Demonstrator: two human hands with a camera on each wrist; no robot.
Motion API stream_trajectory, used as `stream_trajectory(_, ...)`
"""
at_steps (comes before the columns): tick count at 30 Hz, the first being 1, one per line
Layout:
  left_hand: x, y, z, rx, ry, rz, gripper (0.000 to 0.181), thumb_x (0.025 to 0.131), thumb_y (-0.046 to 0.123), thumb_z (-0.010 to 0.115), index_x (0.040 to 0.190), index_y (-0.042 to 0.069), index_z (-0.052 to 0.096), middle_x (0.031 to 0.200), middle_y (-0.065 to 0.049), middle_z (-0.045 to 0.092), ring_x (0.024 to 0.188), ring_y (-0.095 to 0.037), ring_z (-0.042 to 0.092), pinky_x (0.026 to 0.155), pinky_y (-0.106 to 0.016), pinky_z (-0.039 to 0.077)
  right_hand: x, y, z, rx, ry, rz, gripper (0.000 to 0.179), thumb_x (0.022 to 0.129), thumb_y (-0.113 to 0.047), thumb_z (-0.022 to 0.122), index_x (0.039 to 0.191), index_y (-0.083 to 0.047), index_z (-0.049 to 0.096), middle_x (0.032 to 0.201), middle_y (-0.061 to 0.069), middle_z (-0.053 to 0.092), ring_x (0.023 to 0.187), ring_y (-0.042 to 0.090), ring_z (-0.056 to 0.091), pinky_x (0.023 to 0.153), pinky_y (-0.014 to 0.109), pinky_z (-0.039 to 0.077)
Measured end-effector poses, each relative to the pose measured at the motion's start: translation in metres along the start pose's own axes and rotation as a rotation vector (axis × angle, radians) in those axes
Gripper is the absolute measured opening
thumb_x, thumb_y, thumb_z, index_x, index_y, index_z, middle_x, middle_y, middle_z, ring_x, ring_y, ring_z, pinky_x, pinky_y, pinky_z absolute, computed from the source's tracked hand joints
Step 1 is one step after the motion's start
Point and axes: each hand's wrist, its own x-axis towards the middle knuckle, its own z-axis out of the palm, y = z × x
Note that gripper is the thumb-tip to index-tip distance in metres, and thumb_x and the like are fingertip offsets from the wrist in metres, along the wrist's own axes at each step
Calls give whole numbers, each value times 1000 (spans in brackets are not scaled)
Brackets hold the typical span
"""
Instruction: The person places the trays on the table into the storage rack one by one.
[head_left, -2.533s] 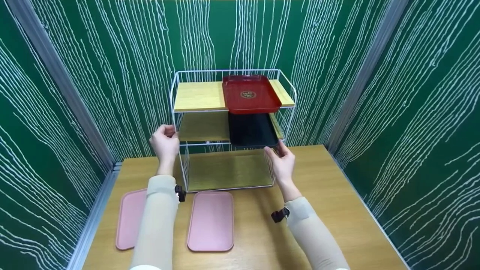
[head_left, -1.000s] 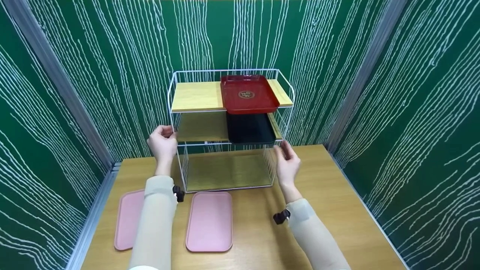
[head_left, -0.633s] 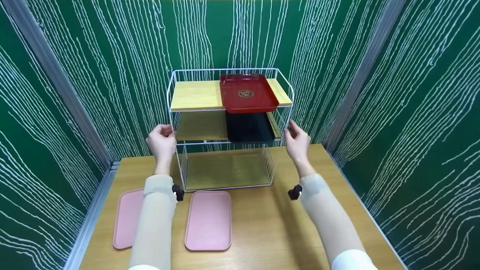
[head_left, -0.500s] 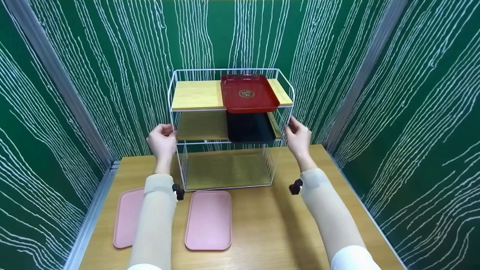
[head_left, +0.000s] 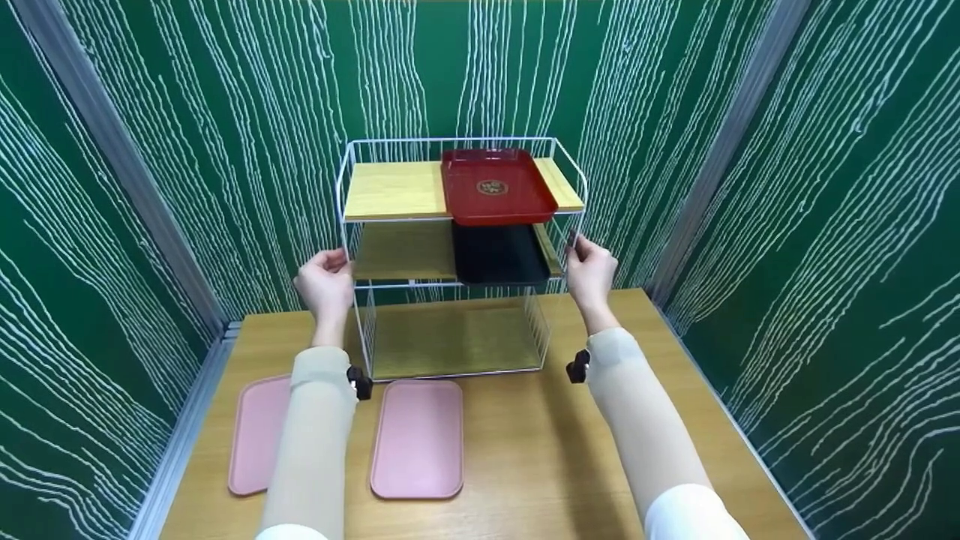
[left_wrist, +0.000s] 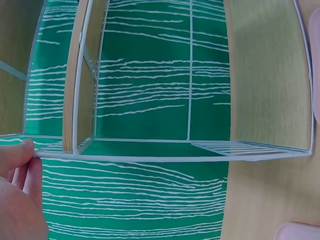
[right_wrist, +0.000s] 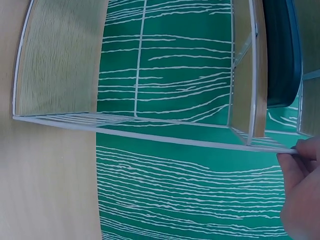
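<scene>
A white wire rack with three wooden shelves stands at the back of the table. My left hand pinches its left front upright, level with the middle shelf; the left wrist view shows thumb and fingers on the wire. On the opposite side my right hand pinches the right front upright at about the same height. A red tray with a round gold emblem lies on the top shelf, right of centre. Beneath it, on the middle shelf, sits a black tray, its front edge jutting slightly past the shelf.
Two pink trays lie on the wooden table: one pink tray in front of the rack, and another pink tray further left, partly hidden by my left sleeve. Green walls with white streaks enclose the table on three sides.
My right hand has let go of the black tray's front corner and moved right and up to the rack's right upright. The black tray has slid slightly back. My left hand has stayed on its upright.
</scene>
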Motion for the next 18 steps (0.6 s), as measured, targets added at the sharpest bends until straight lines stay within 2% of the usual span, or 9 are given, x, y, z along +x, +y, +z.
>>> stream_trajectory(3,0,-1,0,-4,-6,-8,20,94,-8,75,111,-1,80,110,-16,79,100,-25,76,92,-34,62,0,2,1,5,-3,11,25,104,-6,68,127,-3,78,116,17,78,101,29,75,88,46,60)
stream_trajectory(6,0,-2,-1,-31,-40,-18,21,96,-6,75,115,-2,79,116,-19,78,105,-28,75,94,-32,61,1,4,1,10,-18,25,26,106,-8,66,129,-4,77,116,17,79,98,27,74,86,45,60)
stream_trajectory(11,-6,-5,-9,-112,-198,-48,38,101,0,71,139,-2,68,140,-21,68,129,-29,67,107,-31,53,3,7,-1,10,-30,22,26,105,-6,66,130,-4,76,116,18,78,102,28,75,88,45,60)
stream_trajectory(15,-22,-9,-18,-165,-298,-52,53,104,5,70,153,-2,52,158,-18,53,145,-29,53,115,-29,45,2,10,-2,-17,-21,-1,27,104,-4,67,128,-5,78,113,17,79,102,31,76,88,48,60)
stream_trajectory(18,-47,-21,-29,-127,-348,1,52,102,5,72,150,-6,55,154,-21,56,141,-33,56,112,-27,48,0,12,-3,-24,-17,-12,28,103,-1,67,129,-6,77,115,17,78,107,33,76,92,50,59)
